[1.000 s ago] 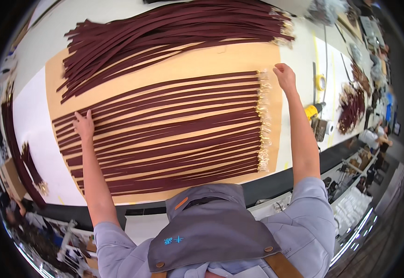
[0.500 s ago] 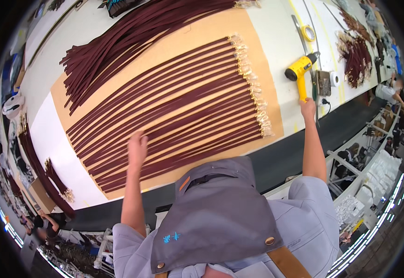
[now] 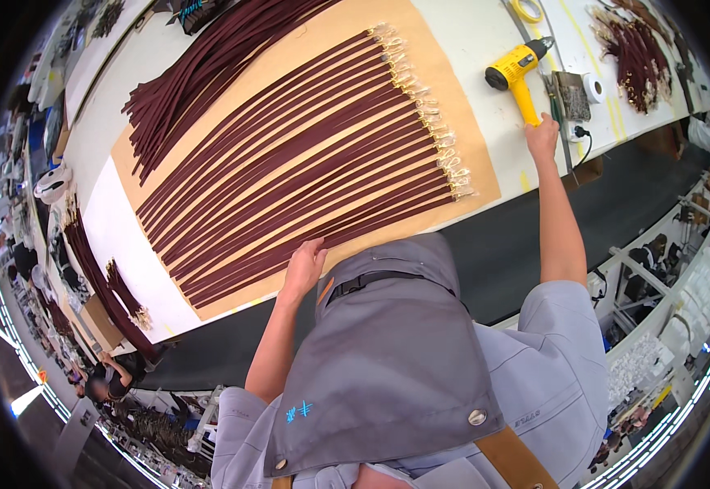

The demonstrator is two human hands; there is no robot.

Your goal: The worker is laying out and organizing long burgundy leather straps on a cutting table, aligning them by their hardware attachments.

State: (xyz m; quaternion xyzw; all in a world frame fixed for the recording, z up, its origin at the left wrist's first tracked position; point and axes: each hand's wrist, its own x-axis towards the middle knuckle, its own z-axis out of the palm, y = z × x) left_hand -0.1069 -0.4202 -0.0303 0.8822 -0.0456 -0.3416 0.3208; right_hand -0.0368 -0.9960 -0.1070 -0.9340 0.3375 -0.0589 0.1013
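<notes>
My right hand point(image 3: 542, 137) is closed around the lower end of the handle of a yellow heat gun point(image 3: 520, 69), whose dark nozzle points to the far right. My left hand point(image 3: 303, 267) is over the near edge of a row of long maroon straps point(image 3: 290, 175), its fingers extended and fingertips at the nearest straps; whether they touch is unclear. The straps lie side by side on a tan sheet point(image 3: 461, 122). Gold-coloured metal ends point(image 3: 432, 122) in clear plastic line up at their right.
A thick pile of maroon straps point(image 3: 200, 77) lies beyond the row. Right of the heat gun are a dark block point(image 3: 571, 95), a white roll point(image 3: 594, 88) and a black plug point(image 3: 582, 131). Yellow tape point(image 3: 526, 10) and another strap bundle point(image 3: 634, 61) lie farther off. A dark belt point(image 3: 502, 261) runs along the near side.
My left hand has moved right and nearer to my body, to the near edge of the row. My right hand stays on the heat gun's handle. The whole view has shifted.
</notes>
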